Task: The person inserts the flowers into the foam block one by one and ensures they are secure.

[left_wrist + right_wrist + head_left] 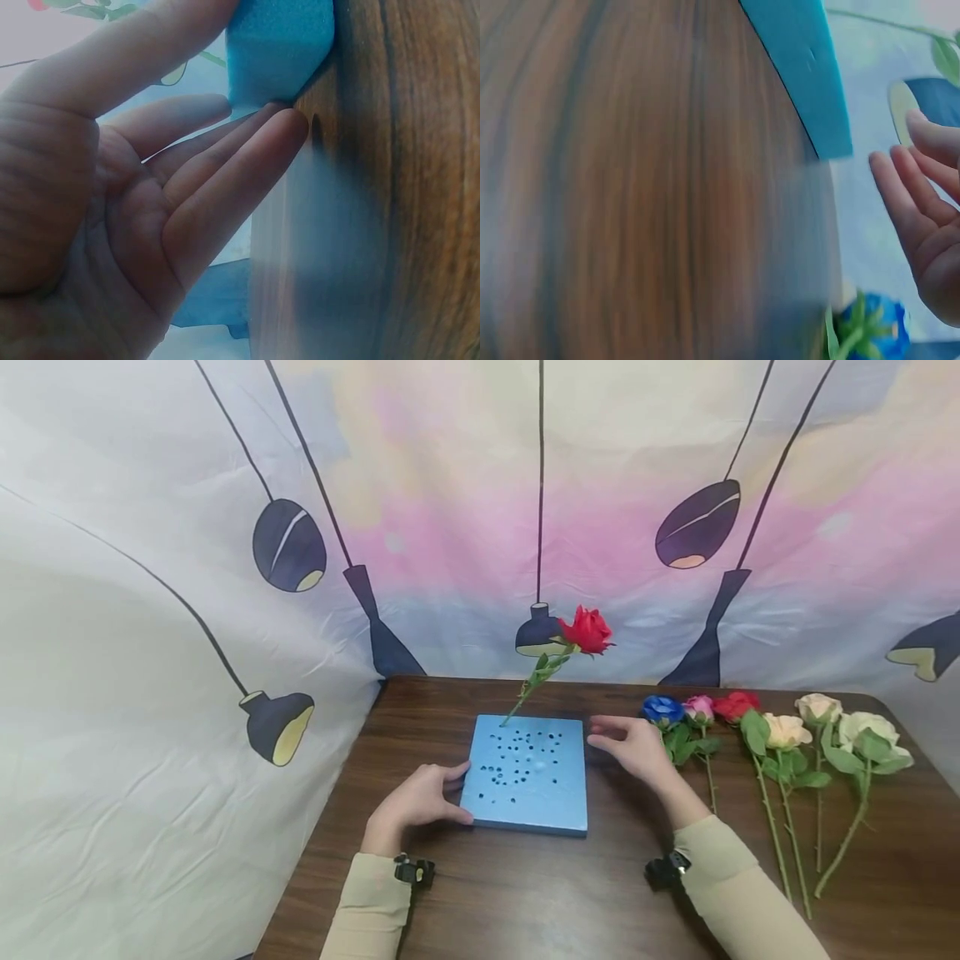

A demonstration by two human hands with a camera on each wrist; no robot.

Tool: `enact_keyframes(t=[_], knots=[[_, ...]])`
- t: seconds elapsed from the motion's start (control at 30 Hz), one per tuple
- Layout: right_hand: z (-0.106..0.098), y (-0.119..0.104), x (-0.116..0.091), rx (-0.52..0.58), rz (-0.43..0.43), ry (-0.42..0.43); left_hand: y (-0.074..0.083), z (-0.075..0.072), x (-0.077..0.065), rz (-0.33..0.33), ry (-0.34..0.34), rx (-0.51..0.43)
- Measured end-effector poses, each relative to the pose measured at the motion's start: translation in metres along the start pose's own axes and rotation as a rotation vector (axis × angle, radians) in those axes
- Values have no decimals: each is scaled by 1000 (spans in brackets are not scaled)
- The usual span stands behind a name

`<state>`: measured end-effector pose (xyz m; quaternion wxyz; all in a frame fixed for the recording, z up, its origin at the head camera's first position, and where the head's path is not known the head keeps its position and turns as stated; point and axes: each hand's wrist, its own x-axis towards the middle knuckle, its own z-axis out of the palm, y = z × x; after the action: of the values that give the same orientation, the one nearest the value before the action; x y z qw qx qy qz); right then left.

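Observation:
A light blue foam block (536,806) with many small holes in its top lies on the table. One red rose (587,631) leans to the right, its stem standing in the block near the far edge. My left hand (420,797) is at the block's left side, thumb by the near corner and fingers farther up the edge; in the left wrist view the fingers (225,176) are fairly straight against the foam. Just off the block's far right corner is my right hand (637,747), holding nothing, its fingers (900,180) extended and apart from the foam.
To the right lie several loose flowers: a blue rose (663,710), a pink one (699,708), another red rose (737,705), and cream and white ones (787,731), stems toward me. Behind the wooden table (525,902) hangs a cloth backdrop (465,527) printed with lamps.

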<state>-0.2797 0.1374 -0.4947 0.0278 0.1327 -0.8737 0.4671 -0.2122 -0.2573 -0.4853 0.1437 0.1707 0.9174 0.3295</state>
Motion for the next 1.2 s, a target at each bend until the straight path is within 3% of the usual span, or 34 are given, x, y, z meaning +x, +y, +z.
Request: enact_keyframes(t=[0.2,0.6,0.93,1.2], knots=[[-34,15,-21,-33,31,-65,1,0,0,-10,6,-9],[-83,33,-62,-44,118,-71,0,1,1,-4,9,-11],[-107,35,-84,3,214,-165,1,-1,-1,-13,11,-27],[-112,36,-89,24,314,-215,0,0,0,-14,11,-22]])
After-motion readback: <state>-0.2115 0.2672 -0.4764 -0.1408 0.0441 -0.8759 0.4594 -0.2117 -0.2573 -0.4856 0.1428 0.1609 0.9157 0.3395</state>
